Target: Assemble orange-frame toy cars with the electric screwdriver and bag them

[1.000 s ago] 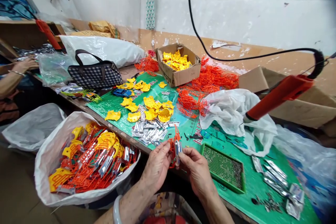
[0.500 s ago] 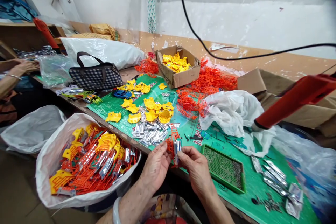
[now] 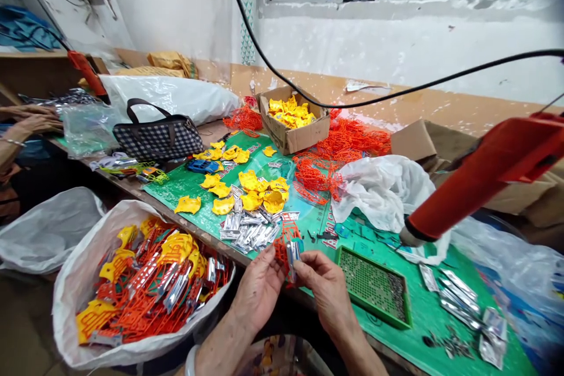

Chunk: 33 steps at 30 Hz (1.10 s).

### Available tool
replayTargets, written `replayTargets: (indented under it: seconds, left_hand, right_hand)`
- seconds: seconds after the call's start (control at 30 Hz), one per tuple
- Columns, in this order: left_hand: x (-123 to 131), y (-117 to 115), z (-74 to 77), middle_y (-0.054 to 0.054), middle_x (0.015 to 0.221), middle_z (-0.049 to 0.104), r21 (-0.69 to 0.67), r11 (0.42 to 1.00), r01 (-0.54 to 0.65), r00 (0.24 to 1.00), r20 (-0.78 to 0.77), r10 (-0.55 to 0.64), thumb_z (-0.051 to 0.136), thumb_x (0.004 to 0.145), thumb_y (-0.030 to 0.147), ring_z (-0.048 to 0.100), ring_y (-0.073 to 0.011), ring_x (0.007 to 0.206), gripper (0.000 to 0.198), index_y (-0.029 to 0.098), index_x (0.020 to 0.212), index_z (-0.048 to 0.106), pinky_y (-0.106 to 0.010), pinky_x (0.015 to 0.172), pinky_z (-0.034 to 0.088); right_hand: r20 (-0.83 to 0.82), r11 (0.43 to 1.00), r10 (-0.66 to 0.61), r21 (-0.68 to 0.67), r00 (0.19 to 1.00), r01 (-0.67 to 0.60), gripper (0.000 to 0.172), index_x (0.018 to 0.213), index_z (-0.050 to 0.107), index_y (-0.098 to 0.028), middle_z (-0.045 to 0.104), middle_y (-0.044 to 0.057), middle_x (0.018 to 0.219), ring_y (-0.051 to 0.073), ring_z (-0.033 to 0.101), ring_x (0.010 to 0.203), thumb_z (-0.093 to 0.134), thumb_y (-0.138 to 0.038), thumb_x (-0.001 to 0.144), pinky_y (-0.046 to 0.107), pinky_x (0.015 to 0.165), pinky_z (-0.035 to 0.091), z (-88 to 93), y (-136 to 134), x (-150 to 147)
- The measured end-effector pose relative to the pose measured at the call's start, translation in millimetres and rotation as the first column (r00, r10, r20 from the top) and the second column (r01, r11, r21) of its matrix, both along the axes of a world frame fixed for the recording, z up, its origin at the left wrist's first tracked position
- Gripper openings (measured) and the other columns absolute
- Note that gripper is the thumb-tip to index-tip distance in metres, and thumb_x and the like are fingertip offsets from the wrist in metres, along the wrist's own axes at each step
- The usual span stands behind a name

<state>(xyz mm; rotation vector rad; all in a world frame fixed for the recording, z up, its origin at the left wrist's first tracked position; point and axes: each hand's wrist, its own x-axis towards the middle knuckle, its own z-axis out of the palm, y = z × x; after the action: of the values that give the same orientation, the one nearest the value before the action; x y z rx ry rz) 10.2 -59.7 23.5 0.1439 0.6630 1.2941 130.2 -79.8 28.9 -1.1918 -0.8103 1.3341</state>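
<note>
My left hand (image 3: 261,283), fingers closed, grips an orange plastic lattice frame (image 3: 287,236) at the table's front edge. My right hand (image 3: 325,286) pinches a shiny silver strip (image 3: 293,254) that lies against this frame. Just beyond my hands is a pile of silver strips (image 3: 252,231), with yellow molded shells (image 3: 252,181) lying on and behind it. To the right of my right hand sits a green tray (image 3: 374,289) with a perforated grid and many tiny metal parts at its right end.
A red power screwdriver (image 3: 467,179) hangs at right, tip down. At lower left stands a white sack (image 3: 73,311) of orange, yellow and silver parts. Behind are a carton (image 3: 304,140) of yellow shells and a checked bag (image 3: 161,138). Another person's hands (image 3: 33,120) show at far left.
The screwdriver and its black cable hang lower and further left in view. My view has shifted slightly. Both hands keep hold of the orange frame and silver strip, with little movement.
</note>
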Motion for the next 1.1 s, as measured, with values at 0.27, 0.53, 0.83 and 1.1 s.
replayTargets:
  seconds: [0.27,0.53,0.83,1.1]
  left_hand:
    - [-6,5,6.4,-0.006,0.084,0.077,-0.006,1.0,-0.017,1.0,-0.019,0.016,0.059,0.085,0.005,0.072,-0.015,0.077,0.014,0.012,0.085,0.071,-0.024,0.072,0.06]
    - [-15,6,14.0,-0.006,0.084,0.077,-0.012,0.999,-0.04,0.997,-0.062,0.04,0.051,0.09,0.007,0.072,-0.0149,0.075,0.021,0.012,0.088,0.07,-0.027,0.079,0.06]
    - [-39,8,14.5,-0.008,0.085,0.078,-0.043,0.995,-0.09,0.987,-0.135,0.083,0.057,0.086,0.006,0.073,-0.0178,0.076,0.014,0.011,0.092,0.069,-0.031,0.076,0.061]
    - [-56,11,13.2,-0.009,0.086,0.077,-0.063,0.994,-0.087,0.977,-0.202,0.072,0.058,0.087,0.007,0.072,-0.0165,0.076,0.013,0.011,0.091,0.069,-0.029,0.076,0.061]
  right_hand:
    - [-0.011,1.0,-0.017,0.003,1.0,0.017,0.03,0.07,0.067,-0.015,0.064,-0.001,0.058,0.012,0.055,0.053,0.08,-0.041,0.063,0.027,0.056,0.047,-1.6,3,2]
    - [0.037,1.0,-0.031,-0.004,0.999,0.031,0.033,0.069,0.063,-0.016,0.062,-0.001,0.057,0.012,0.055,0.052,0.076,-0.046,0.064,0.028,0.056,0.048,-5.7,8,6]
    - [0.467,0.996,0.07,0.02,0.882,-0.089,0.018,0.069,0.061,-0.019,0.059,-0.001,0.06,0.015,0.053,0.056,0.06,-0.036,0.076,0.028,0.056,0.041,-19.4,18,8]
    - [0.907,0.983,0.115,-0.045,0.406,-0.177,0.021,0.096,0.07,-0.017,0.067,0.012,0.098,0.025,0.061,0.089,0.056,-0.017,0.08,0.035,0.078,0.042,-4.4,55,18]
